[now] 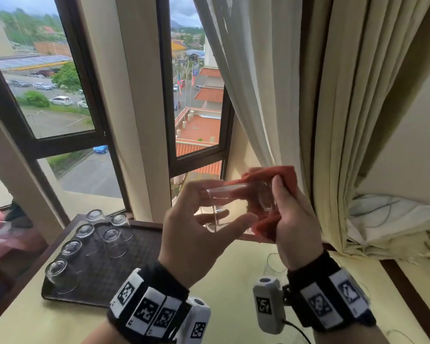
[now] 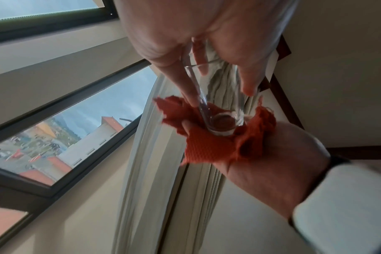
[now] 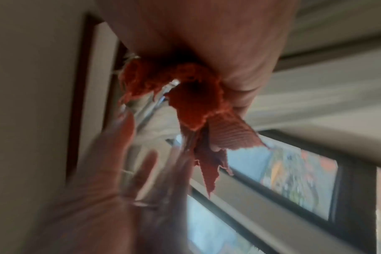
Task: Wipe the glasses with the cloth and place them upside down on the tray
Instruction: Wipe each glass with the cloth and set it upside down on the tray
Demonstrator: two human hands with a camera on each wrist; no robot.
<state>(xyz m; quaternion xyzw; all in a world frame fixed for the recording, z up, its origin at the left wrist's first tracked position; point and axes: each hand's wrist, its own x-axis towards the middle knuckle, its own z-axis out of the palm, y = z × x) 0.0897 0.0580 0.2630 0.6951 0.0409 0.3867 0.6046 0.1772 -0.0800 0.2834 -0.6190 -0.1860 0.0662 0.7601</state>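
Both hands hold one glass (image 1: pixel 236 203) sideways — left hand (image 1: pixel 199 234) gripping it, right hand (image 1: pixel 293 219) clutching cloth (image 1: pixel 266 223).

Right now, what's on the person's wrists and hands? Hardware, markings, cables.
Both hands are bare. The left hand has a black wristband with white blocks printed with black square fiducial codes, plus a white camera pod. The right hand wears the same band and coded blocks; its white pod also carries a code and trails a black cable.
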